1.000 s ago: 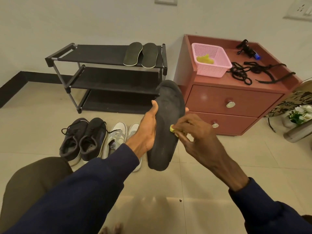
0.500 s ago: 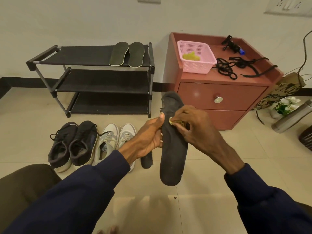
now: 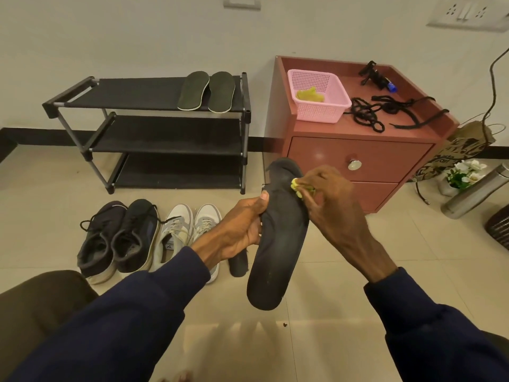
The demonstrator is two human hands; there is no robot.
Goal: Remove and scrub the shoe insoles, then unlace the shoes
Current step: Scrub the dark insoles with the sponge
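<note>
Gripping the dark insole (image 3: 281,244) at its left edge, the left hand (image 3: 242,230) sets its thumb on the near face, and the remaining fingers curl round the edge. The right hand (image 3: 330,210) has its fingers curled round a yellow-green scrub pad (image 3: 298,187) and presses it against the upper right part of the insole. The insole is held in the air above the tiled floor (image 3: 344,285), in front of the red cabinet (image 3: 385,161), with its long axis running from the cabinet drawer down toward the person.

Surrounding items:
- A second dark insole (image 3: 239,264) lies on the floor, partly hidden behind the left hand
- A pair of black shoes (image 3: 118,235), laces in place, stands on the floor just beside a pair of white shoes (image 3: 187,230)
- Two more insoles (image 3: 206,91) lie side by side on the top shelf of the black shoe rack (image 3: 137,93)
- A pink basket (image 3: 319,111) on the cabinet top holds a yellow cloth (image 3: 309,95)
- Loose black laces (image 3: 380,111) lie on the cabinet top beside the basket
- A metal flask (image 3: 473,191) and white flowers (image 3: 465,172) sit on the floor to the right of the cabinet
</note>
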